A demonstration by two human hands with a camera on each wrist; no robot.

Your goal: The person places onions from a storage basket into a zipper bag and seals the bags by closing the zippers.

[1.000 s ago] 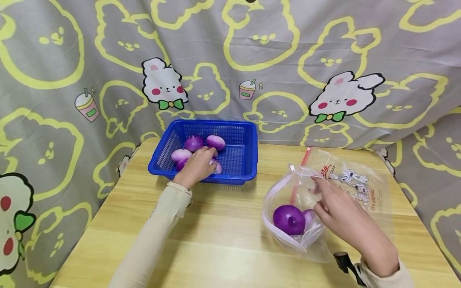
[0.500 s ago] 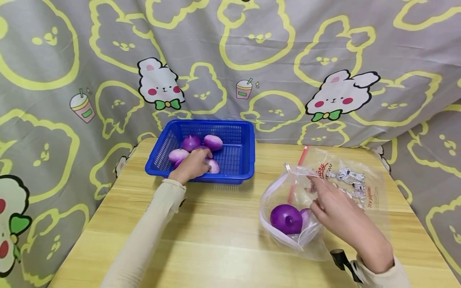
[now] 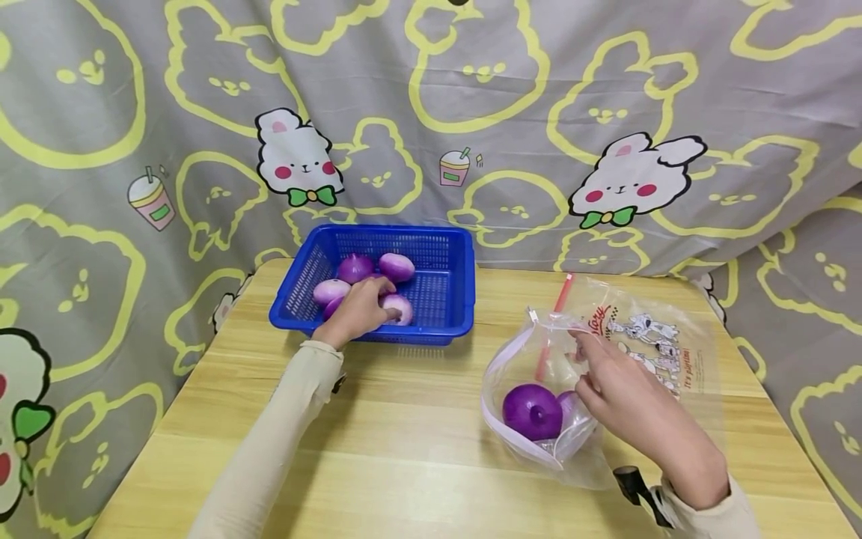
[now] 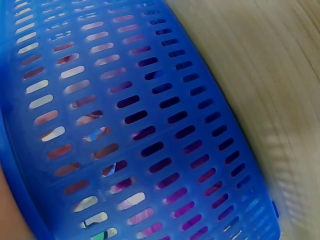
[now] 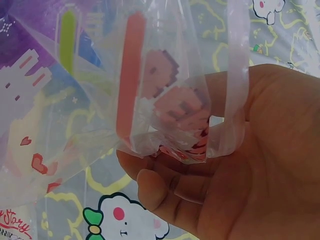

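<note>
My left hand (image 3: 358, 308) reaches over the near rim of a blue plastic basket (image 3: 450, 331). Its thumb and fingers curl about a pale purple onion (image 3: 399, 308); the fingertips are partly hidden. Other purple onions, such as a darker one (image 3: 355, 268), lie around it. In the left wrist view the slotted basket wall (image 4: 165, 135) hides most of that hand. On the right, my right hand (image 3: 622, 389) grips the rim of a clear zip bag (image 3: 494, 382), holding its mouth wide. Inside sits a dark purple onion (image 3: 532, 412), with another (image 3: 569, 406) half hidden behind the plastic.
Beneath the bag lies a flat printed clear bag (image 3: 700, 359) with a red zip strip (image 3: 559, 299). All stands on a wooden table (image 3: 404, 457). A patterned grey curtain (image 3: 397, 82) hangs along the back and sides.
Within the basket my left hand has shifted slightly, and the pale onion at its fingers has turned. My right hand keeps its hold on the bag; the head view has drifted a little.
</note>
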